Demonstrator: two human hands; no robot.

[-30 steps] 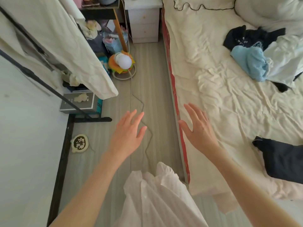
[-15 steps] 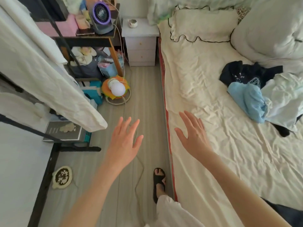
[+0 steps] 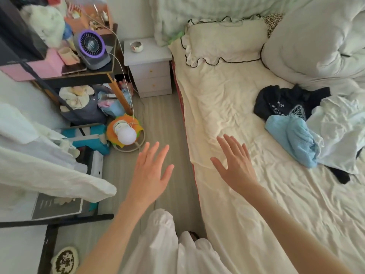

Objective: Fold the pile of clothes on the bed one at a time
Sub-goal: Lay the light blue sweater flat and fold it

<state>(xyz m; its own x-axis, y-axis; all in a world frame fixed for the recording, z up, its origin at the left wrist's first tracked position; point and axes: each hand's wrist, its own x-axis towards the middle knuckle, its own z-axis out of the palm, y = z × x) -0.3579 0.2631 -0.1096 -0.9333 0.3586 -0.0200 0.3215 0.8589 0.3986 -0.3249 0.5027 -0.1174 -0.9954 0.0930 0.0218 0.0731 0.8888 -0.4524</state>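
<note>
A white two-drawer nightstand (image 3: 149, 68) stands against the head of the bed's left side, a small white bowl (image 3: 136, 46) on top. Left of the nightstand, a grey-and-purple round fan (image 3: 91, 49) sits on a dark desk (image 3: 79, 77). Below it on the floor lies a white globe lamp (image 3: 126, 135).

The sheet (image 3: 227, 107) was matt, creased cotton-like cloth; the blue top (image 3: 292, 139) looked knitted; the floor (image 3: 164, 119) was matt wood-grain plank.
</note>
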